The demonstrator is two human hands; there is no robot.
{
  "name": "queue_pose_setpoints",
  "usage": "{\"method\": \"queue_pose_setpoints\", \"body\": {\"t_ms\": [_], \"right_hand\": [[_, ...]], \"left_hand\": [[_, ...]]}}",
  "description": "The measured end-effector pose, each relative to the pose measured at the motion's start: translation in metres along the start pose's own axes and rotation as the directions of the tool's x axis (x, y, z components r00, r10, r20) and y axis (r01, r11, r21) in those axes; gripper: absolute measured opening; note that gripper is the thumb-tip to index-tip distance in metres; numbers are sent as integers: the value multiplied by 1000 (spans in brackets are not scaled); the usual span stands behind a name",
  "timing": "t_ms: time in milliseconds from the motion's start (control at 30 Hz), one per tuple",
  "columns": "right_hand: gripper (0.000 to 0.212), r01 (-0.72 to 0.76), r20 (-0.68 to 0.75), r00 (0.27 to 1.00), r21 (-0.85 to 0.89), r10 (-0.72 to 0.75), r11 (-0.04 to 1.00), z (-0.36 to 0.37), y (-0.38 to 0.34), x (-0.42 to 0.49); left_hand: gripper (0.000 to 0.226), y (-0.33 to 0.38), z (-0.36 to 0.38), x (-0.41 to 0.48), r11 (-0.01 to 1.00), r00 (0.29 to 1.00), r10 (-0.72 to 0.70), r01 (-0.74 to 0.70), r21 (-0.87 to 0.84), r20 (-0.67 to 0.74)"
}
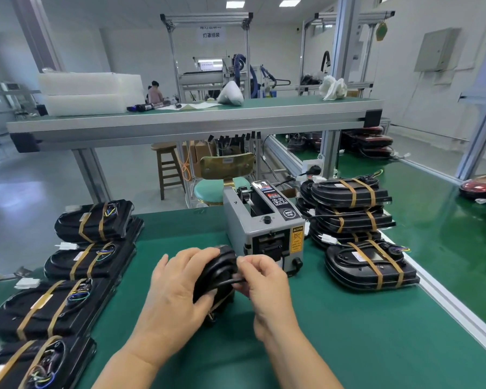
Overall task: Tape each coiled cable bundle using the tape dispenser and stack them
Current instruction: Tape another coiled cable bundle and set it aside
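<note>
A black coiled cable bundle (218, 272) stands on edge on the green table (348, 332), just in front of the grey tape dispenser (264, 224). My left hand (177, 293) grips the bundle from the left, fingers curled over its top. My right hand (260, 279) pinches at the bundle's right edge, where a black cable crosses; whether tape is between the fingers cannot be told. Taped bundles with tan bands lie in a row at the left (82, 261) and stacked at the right (351, 209).
One more taped unit (368, 266) lies flat right of the dispenser. A raised conveyor shelf (194, 119) spans the back with white foam blocks. A stool and a green chair stand beyond the table edge. Red lamp units sit at the far right.
</note>
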State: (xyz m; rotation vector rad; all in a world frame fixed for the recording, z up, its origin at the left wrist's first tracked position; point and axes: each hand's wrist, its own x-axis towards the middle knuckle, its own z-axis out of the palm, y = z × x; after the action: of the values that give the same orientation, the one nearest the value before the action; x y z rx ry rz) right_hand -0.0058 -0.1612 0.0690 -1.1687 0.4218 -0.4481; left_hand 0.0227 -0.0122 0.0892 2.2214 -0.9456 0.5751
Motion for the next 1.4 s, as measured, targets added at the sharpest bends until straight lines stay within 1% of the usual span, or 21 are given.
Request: {"method": "queue_pose_setpoints", "body": {"t_ms": [33,100,167,233,300,433,500,600,667,733,833,900,1000,1133,1200,1267,1333,1400], "right_hand": [[16,-47,-4,999,34,47,998,-3,1,3],[17,-113,-98,988,83,121,990,-13,1,15],[11,-136,-214,964,125,161,983,-26,-1,30],[8,-137,-278,946,116,165,984,-37,-5,43],[8,-141,-312,936,81,159,987,-41,-7,54],[19,-162,-348,922,50,169,986,-41,-10,68],[20,-157,-360,919,35,159,987,-40,-11,71],[18,-151,-370,917,16,146,988,-39,-13,74],[14,-163,-369,917,6,154,987,-39,-15,75],[8,-165,-366,918,-4,152,986,-39,-16,76],[3,-157,-380,915,-30,134,987,-39,-15,78],[7,-144,-393,914,-90,97,986,-38,-13,80],[20,-123,-412,911,-210,26,970,-33,-11,81],[21,-95,-414,909,-314,-47,945,-30,-7,79],[16,-78,-406,913,-266,-38,961,-32,-5,77],[6,-57,-379,925,-138,0,989,-32,-6,69],[8,-62,-296,953,16,64,998,-24,-12,53],[14,-108,-161,978,135,129,985,-10,-21,33]], "left_hand": [[68,1,-2,1,999,1000,-8,8,33,20],[70,3,-5,5,997,998,-26,21,78,60],[74,5,-7,9,988,995,-48,34,150,93],[75,7,-7,14,975,993,-55,30,218,108],[73,9,-7,18,965,989,-66,30,260,132],[64,12,-5,19,965,986,-84,45,258,144],[56,14,-3,21,966,990,-69,36,254,124],[47,14,-1,24,964,992,-11,-23,266,125],[49,13,0,21,976,993,31,-54,211,112],[56,13,3,14,992,998,52,-56,110,44],[73,7,5,3,1000,997,11,-13,-23,-78],[79,0,4,-2,996,993,-44,36,-76,-110],[84,-7,-2,-8,983,984,-126,106,-150,-130],[86,-14,-8,-12,968,979,-138,101,-230,-150],[80,-17,-11,-12,952,973,-156,103,-290,-169],[73,-20,-14,-13,905,956,-241,160,-394,-166],[65,-23,-15,-15,870,942,-300,204,-450,-153],[65,-23,-13,-18,869,940,-313,226,-440,-134]]}}
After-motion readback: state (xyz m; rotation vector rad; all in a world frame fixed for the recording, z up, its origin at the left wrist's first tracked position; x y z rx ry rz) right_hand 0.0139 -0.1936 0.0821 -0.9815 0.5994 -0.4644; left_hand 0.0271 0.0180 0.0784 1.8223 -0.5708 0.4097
